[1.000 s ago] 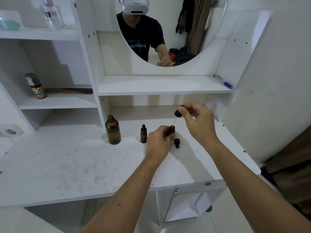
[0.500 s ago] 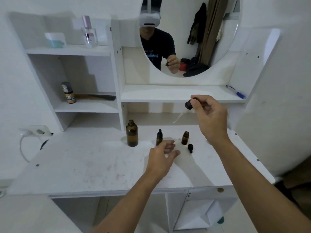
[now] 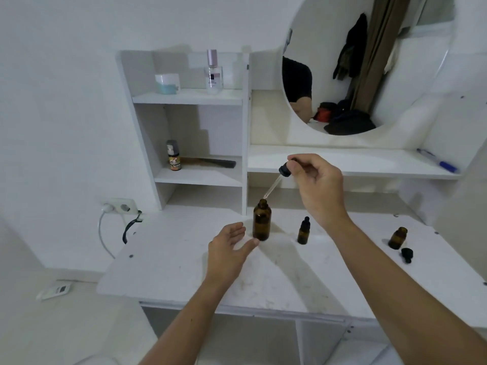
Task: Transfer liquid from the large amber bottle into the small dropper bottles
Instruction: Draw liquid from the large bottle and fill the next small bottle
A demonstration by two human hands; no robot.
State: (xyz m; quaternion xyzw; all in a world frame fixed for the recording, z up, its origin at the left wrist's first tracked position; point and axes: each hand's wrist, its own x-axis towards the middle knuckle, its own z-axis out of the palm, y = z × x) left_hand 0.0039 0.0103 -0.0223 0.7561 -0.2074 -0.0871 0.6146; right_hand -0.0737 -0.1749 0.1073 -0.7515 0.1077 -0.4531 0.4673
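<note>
**Dropper poised at the mouth of the big bottle; filling barely begun**

White dressing table [image 3: 184,262] with shelves and a round mirror [image 3: 369,61] behind, seen from above. On the shelves at far left, a perfume bottle [image 3: 214,72] and a small can [image 3: 174,155]; a wall socket [image 3: 120,207] off the table's left edge.

Left hand [image 3: 228,248] open, palm turned inward, fingertips just beside the base of the large amber bottle [image 3: 262,219], not yet gripping it. Large bottle upright and uncapped, near the table's back edge, left of centre.

Directly above, a glass dropper [image 3: 274,184] tilted, tip right at the bottle's mouth, rubber bulb pinched in the closed fingers of the right hand [image 3: 316,185]. Impossible to tell whether any liquid sits in the pipette.

Further right, a small capped dropper bottle [image 3: 303,231], then, towards the right edge, an open small bottle [image 3: 397,238] with a loose black cap [image 3: 407,254] just in front.

Judged stage: early, with liquid about to be drawn up. Fill levels hidden by dark glass. Left to do: carry the dropper across to the open small bottle, repeat, recap.
</note>
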